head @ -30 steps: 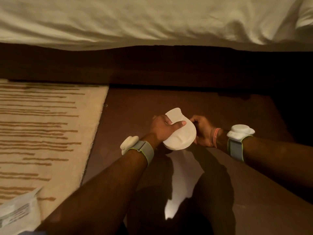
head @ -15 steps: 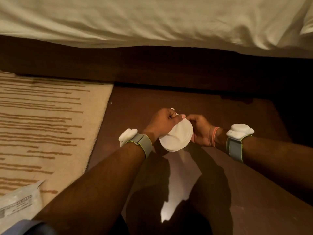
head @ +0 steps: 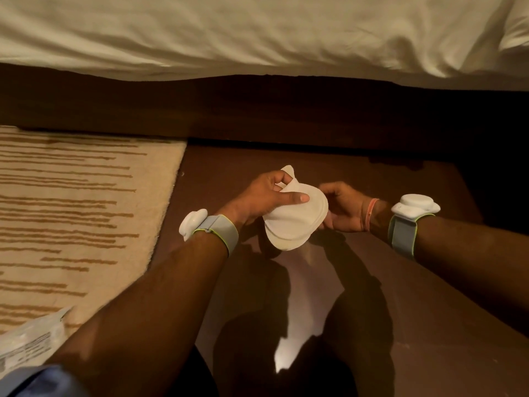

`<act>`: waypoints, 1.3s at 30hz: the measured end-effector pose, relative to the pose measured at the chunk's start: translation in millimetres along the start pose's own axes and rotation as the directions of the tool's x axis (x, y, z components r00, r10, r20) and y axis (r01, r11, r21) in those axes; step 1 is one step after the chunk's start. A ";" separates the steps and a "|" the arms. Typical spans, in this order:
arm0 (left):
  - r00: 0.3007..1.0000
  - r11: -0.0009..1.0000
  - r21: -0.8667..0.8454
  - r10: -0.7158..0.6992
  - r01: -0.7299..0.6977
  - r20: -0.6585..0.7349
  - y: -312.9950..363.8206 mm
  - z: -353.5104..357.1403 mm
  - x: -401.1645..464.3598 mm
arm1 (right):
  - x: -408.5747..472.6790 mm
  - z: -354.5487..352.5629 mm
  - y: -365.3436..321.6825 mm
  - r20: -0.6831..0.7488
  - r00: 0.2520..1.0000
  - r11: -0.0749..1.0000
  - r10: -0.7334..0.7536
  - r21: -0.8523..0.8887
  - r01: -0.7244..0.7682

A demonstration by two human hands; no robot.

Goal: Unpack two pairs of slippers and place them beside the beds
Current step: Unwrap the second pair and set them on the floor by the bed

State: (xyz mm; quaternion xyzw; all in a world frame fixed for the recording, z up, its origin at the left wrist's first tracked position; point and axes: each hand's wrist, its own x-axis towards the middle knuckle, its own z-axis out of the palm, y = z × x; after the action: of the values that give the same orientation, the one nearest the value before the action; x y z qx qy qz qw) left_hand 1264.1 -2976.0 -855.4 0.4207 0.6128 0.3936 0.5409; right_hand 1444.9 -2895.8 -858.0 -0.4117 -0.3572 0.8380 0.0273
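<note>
My left hand [head: 262,196] has shifted its thumb across the soft white fabric slipper [head: 294,217], spreading it wider — both hands closed on it, my right hand [head: 342,209] pinching its far edge, above the dark wooden floor [head: 400,296] beside the white-sheeted bed [head: 257,32].

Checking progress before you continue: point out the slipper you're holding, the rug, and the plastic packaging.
slipper [head: 294,222], head view, on its white upper.
rug [head: 71,210], head view, on its striped middle.
plastic packaging [head: 28,342], head view, on its printed label area.
</note>
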 end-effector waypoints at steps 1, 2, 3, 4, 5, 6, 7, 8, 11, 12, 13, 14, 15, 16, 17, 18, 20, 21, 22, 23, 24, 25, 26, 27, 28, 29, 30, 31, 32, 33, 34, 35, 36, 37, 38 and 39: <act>1.000 1.000 0.009 0.001 -0.001 0.000 -0.3 -0.7 0.8 | -0.6 -0.8 -0.3 0.014 1.000 1.000 -0.004 -0.020 0.004; 1.000 1.000 0.026 0.003 -0.003 0.000 -0.5 -1.5 1.4 | -0.5 -2.1 0.2 0.030 0.999 0.999 -0.011 -0.035 0.012; 1.000 0.999 0.050 0.004 -0.004 -0.001 -0.3 -2.2 1.7 | 0.0 -3.7 0.9 0.046 0.999 0.999 -0.019 -0.047 0.021; 1.000 0.997 0.078 0.004 -0.004 -0.002 0.1 -3.1 1.7 | 0.5 -5.3 1.4 0.060 0.998 0.998 -0.024 -0.055 0.027; 1.000 0.994 0.108 0.003 -0.003 -0.003 0.1 -3.9 1.6 | 0.9 -6.8 1.8 0.071 0.997 0.998 -0.025 -0.059 0.029; 1.000 0.991 0.136 0.002 -0.002 -0.001 0.4 -4.7 1.8 | 1.4 -8.8 1.7 0.083 0.996 0.998 -0.026 -0.063 0.031; 1.000 0.987 0.159 0.002 -0.002 0.003 0.0 -5.3 2.2 | 2.3 -11.0 1.7 0.094 0.995 0.997 -0.025 -0.072 0.032; 1.000 0.984 0.178 0.001 -0.002 0.008 -0.9 -6.4 2.0 | 3.7 -12.7 1.4 0.097 0.995 0.995 -0.022 -0.092 0.031; 1.000 0.964 0.267 -0.013 0.007 0.019 -3.4 -7.9 2.5 | 11.2 -19.5 4.7 0.031 0.999 0.979 -0.022 -0.200 0.028; 0.999 0.953 0.303 -0.020 0.011 0.026 -4.5 -8.5 2.6 | 14.3 -20.9 6.8 -0.013 0.999 0.965 -0.032 -0.262 0.027; 0.999 0.941 0.337 -0.029 0.015 0.037 -6.5 -9.3 2.7 | 17.2 -22.3 9.4 -0.058 0.997 0.946 -0.046 -0.324 0.025; 0.998 0.930 0.367 -0.042 0.021 0.048 -9.0 -10.5 2.7 | 19.7 -23.1 12.3 -0.099 0.993 0.923 -0.063 -0.385 0.020; 0.997 0.918 0.395 -0.059 0.032 0.057 -11.9 -11.9 2.5 | 21.6 -22.7 14.9 -0.138 0.987 0.896 -0.082 -0.443 0.012; 0.995 0.905 0.424 -0.080 0.044 0.067 -14.8 -13.2 2.2 | 22.6 -21.5 17.4 -0.172 0.979 0.859 -0.106 -0.511 0.003; 0.992 0.888 0.456 -0.101 0.054 0.080 -17.9 -13.7 2.4 | 23.3 -20.5 19.6 -0.200 0.969 0.790 -0.148 -0.613 -0.006; 0.988 0.871 0.488 -0.118 0.056 0.097 -21.4 -13.7 2.9 | 24.6 -20.4 21.6 -0.219 0.955 0.682 -0.202 -0.731 -0.023; 0.982 0.838 0.544 -0.140 0.048 0.129 -27.9 -12.1 5.4 | 30.5 -21.6 26.7 -0.233 0.920 0.459 -0.314 -0.886 -0.067; 0.978 0.821 0.569 -0.153 0.048 0.139 -30.9 -10.7 7.1 | 34.0 -22.5 29.7 -0.246 0.905 0.409 -0.345 -0.908 -0.091; 0.975 0.805 0.592 -0.169 0.052 0.144 -34.0 -9.0 9.4 | 37.8 -24.6 32.8 -0.266 0.894 0.388 -0.360 -0.914 -0.115; 0.972 0.790 0.611 -0.185 0.058 0.146 -36.9 -7.5 11.7 | 41.7 -26.8 35.3 -0.286 0.886 0.377 -0.365 -0.916 -0.140; 0.969 0.776 0.627 -0.199 0.066 0.144 -39.6 -6.2 12.6 | 44.4 -27.6 37.8 -0.306 0.879 0.368 -0.364 -0.915 -0.166; 0.967 0.761 0.644 -0.213 0.075 0.139 -42.6 -4.5 15.3 | 47.5 -29.5 39.7 -0.327 0.873 0.364 -0.361 -0.912 -0.191; 0.966 0.737 0.671 -0.224 0.081 0.130 -45.3 -2.1 18.3 | 50.0 -30.6 41.3 -0.344 0.868 0.361 -0.360 -0.909 -0.210; 0.965 0.701 0.708 -0.235 0.086 0.115 -47.6 0.9 20.9 | 52.3 -30.9 42.3 -0.358 0.861 0.355 -0.361 -0.907 -0.228; 0.965 0.663 0.743 -0.245 0.092 0.099 -49.2 4.8 22.8 | 54.2 -31.2 43.0 -0.366 0.855 0.340 -0.367 -0.909 -0.243; 0.963 0.630 0.770 -0.255 0.100 0.083 -50.9 9.0 25.0 | 56.6 -32.0 43.2 -0.372 0.848 0.313 -0.377 -0.913 -0.262; 0.961 0.607 0.787 -0.267 0.108 0.074 -52.5 13.2 26.5 | 58.6 -32.2 43.4 -0.377 0.841 0.277 -0.389 -0.918 -0.283; 0.958 0.596 0.796 -0.277 0.110 0.074 -54.3 17.1 27.8 | 60.7 -32.3 43.6 -0.380 0.833 0.246 -0.401 -0.921 -0.302; 0.956 0.589 0.802 -0.281 0.106 0.080 -55.7 21.0 28.3 | 62.5 -32.4 43.8 -0.382 0.829 0.224 -0.408 -0.922 -0.315; 0.956 0.584 0.806 -0.279 0.097 0.087 -57.0 25.0 28.5 | 64.5 -33.0 44.3 -0.382 0.828 0.209 -0.411 -0.923 -0.322; 0.957 0.574 0.814 -0.273 0.084 0.094 -58.6 28.5 28.6 | 66.7 -34.0 45.4 -0.380 0.827 0.198 -0.414 -0.925 -0.325; 0.961 0.558 0.827 -0.259 0.070 0.094 -59.7 32.3 26.6 | 67.4 -33.9 47.6 -0.377 0.827 0.185 -0.417 -0.926 -0.329; 0.968 0.536 0.842 -0.237 0.057 0.086 -61.2 36.2 26.2 | 68.6 -34.8 49.9 -0.377 0.826 0.174 -0.418 -0.926 -0.334; 0.975 0.512 0.857 -0.210 0.049 0.071 -63.1 39.9 26.9 | 70.0 -36.4 52.6 -0.380 0.827 0.165 -0.416 -0.925 -0.342; 0.982 0.497 0.867 -0.183 0.048 0.050 -64.2 43.0 27.3 | 70.8 -37.7 55.3 -0.381 0.828 0.156 -0.411 -0.925 -0.348; 0.986 0.491 0.870 -0.165 0.053 0.033 -65.1 44.2 28.7 | 72.2 -39.1 57.9 -0.379 0.832 0.147 -0.405 -0.925 -0.350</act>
State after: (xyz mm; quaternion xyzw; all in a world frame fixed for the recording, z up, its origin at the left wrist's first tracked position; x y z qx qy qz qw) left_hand 1300.4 -2969.7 -930.6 0.6164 0.7214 -0.0252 0.3145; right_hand 1439.4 -2891.7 -958.2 -0.5413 -0.7971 0.2340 -0.1299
